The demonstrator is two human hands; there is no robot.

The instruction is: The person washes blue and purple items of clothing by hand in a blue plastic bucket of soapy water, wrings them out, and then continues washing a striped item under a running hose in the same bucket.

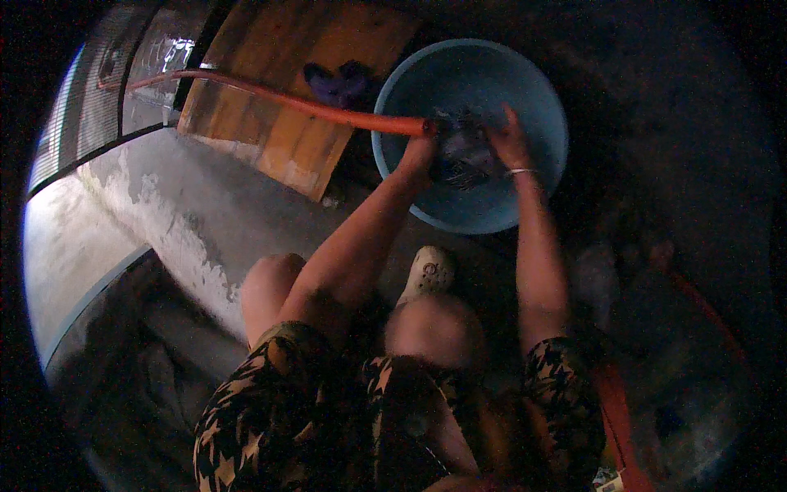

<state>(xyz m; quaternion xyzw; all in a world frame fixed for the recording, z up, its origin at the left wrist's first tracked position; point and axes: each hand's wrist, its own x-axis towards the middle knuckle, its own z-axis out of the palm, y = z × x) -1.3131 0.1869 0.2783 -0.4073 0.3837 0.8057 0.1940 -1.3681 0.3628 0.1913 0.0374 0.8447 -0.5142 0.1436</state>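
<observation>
A round blue basin point(553, 131) stands on the dark floor in front of me. An orange hose point(385, 124) comes in from the left over its rim, its open end above the inside of the basin. My left hand point(420, 152) is closed at that end; the hose partly hides its fingers. At the basin's right side, my right hand point(511, 141) has its fingers apart, with a pale band around the wrist. Between the hands lies a dark, glinting mass with bristly strands point(466, 152), too dim to name.
A wooden board point(270, 90) lies at the left, with a dark purple item point(338, 84) on it near the basin. Beyond are a slatted screen point(94, 98) and a pale, worn concrete ledge point(156, 189). My foot in a light clog point(429, 271) is close to the basin.
</observation>
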